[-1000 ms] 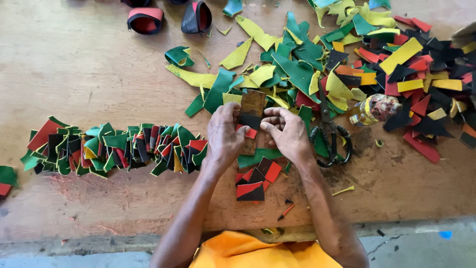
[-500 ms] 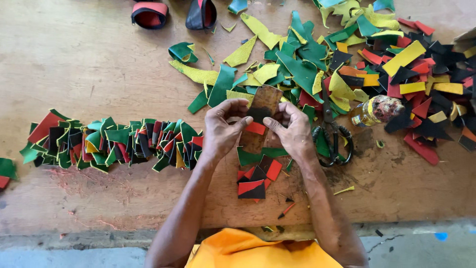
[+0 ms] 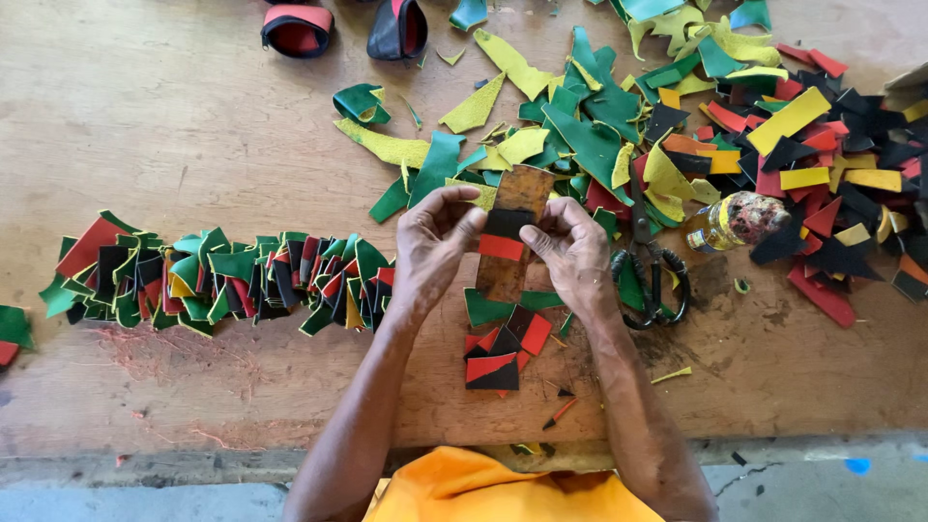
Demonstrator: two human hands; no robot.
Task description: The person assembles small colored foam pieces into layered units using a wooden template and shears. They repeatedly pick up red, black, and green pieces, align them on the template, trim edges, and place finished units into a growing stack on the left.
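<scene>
Both my hands hold a brown rectangular strip upright over the wooden table. Black and red cut pieces lie across its middle. My left hand pinches the strip's left edge, fingertips on the black piece. My right hand grips the right edge at the same height. Below my hands lies a small pile of red, black and green pieces.
A long row of folded green, red, black and yellow pieces lies at left. A big heap of coloured offcuts fills the upper right. Black scissors and a small bottle lie right of my hands. Two curved red-black items sit at the top.
My hands have raised the brown strip and tilted it up, so more of it shows. The black and red pieces now sit across its middle.
</scene>
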